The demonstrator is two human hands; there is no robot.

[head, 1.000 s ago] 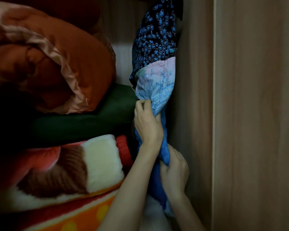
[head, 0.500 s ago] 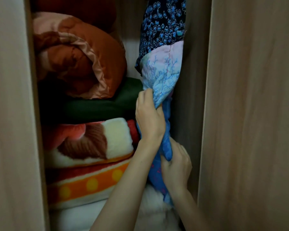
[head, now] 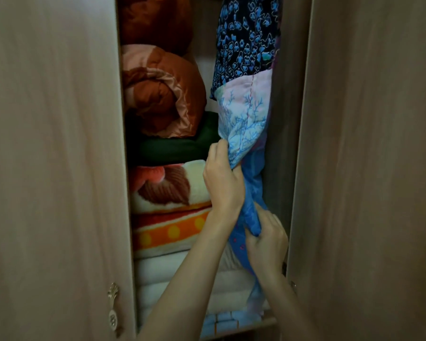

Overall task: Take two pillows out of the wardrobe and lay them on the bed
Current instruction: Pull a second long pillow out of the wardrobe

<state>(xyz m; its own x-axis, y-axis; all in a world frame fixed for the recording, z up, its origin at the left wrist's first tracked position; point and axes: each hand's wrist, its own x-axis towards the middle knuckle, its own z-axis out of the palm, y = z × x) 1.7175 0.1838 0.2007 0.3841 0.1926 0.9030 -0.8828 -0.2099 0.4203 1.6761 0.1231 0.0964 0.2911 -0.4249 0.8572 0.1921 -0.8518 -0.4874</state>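
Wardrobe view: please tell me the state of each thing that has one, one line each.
Light wooden wardrobe door: open.
Blue patchwork fabric pillow: upright against the right inner wall, gripped by both hands.
Left hand: fingers curled on the pillow.
Right hand: gripping its lower blue part.
Rust satin quilt: rolled, atop the stack.

The pillow [head: 244, 70] is dark navy with blue flowers above, pale pink with blue branching below, the quilt [head: 158, 94] rust-orange satin, one blanket [head: 177, 148] dark green, another blanket [head: 170, 232] orange with yellow dots, and the wardrobe doors [head: 54, 143] pale wood-grain.
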